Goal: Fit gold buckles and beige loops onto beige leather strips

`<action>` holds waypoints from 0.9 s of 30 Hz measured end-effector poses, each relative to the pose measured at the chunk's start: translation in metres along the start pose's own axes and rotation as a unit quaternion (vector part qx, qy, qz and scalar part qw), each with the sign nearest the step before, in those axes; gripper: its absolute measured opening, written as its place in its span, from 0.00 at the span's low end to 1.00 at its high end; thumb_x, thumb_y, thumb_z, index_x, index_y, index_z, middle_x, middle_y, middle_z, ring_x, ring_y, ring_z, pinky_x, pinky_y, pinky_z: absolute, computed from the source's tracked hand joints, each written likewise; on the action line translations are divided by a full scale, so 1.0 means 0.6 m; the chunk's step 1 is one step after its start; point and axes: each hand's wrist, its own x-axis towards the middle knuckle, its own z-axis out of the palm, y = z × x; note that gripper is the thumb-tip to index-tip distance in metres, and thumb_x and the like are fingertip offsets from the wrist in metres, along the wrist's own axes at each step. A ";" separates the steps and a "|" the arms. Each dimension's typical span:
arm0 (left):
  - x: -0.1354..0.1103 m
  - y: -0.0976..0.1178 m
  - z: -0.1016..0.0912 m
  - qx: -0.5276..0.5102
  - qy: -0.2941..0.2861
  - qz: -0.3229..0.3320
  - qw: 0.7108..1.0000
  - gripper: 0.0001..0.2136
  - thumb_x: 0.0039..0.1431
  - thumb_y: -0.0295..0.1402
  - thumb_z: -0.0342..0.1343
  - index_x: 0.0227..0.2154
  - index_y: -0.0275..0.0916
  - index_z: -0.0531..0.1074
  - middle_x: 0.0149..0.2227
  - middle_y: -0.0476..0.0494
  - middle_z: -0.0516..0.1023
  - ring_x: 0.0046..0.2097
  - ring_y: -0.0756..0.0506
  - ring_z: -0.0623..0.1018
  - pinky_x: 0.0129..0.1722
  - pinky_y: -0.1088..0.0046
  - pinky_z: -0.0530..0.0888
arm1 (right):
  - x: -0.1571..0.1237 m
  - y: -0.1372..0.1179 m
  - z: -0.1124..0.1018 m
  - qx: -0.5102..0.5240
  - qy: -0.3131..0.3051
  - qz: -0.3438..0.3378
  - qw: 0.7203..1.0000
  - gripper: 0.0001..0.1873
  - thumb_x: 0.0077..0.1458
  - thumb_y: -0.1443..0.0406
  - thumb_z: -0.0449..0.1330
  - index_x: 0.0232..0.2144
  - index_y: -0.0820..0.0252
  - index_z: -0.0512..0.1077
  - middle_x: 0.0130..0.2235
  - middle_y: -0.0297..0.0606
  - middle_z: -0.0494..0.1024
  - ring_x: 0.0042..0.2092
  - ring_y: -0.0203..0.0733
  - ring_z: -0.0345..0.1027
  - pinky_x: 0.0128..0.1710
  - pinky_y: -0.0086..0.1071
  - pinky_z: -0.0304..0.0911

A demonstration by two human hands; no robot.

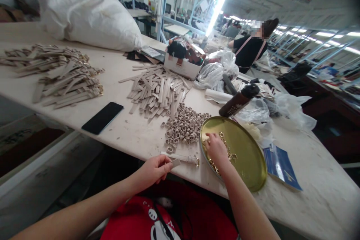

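Note:
My left hand (pixel 157 168) is closed in a pinch on a pale beige strap (pixel 176 163), whose short end sticks out past the fingertips. Just beyond it on the table lies another strap with a gold buckle (pixel 197 162) at its right end. My right hand (pixel 216 150) is over the left part of a round gold-coloured tray (pixel 247 157), fingers bent together among small gold buckles (pixel 231 156). What those fingers hold, if anything, is too small to make out. Behind the hands sits a heap of small beige loops (pixel 185 125).
Loose straps (pixel 160 90) are piled behind the loops, and buckled straps (pixel 70 78) at left. A phone (pixel 102 118), a dark bottle (pixel 239 100), a blue booklet (pixel 282 167), a filled box (pixel 180 66) and a white sack (pixel 87 11) surround the work. A person (pixel 249 50) stands beyond.

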 end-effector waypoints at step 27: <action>0.056 0.045 0.012 0.069 0.068 0.075 0.992 0.12 0.56 0.42 0.46 0.28 0.37 0.65 0.19 0.56 0.63 0.21 0.54 0.62 0.20 0.80 0.59 | -0.096 -0.122 -0.006 0.755 -0.121 0.199 0.613 0.12 0.46 0.59 0.62 0.32 0.58 0.66 0.25 0.29 0.70 0.27 0.32 0.60 0.31 0.28 0.57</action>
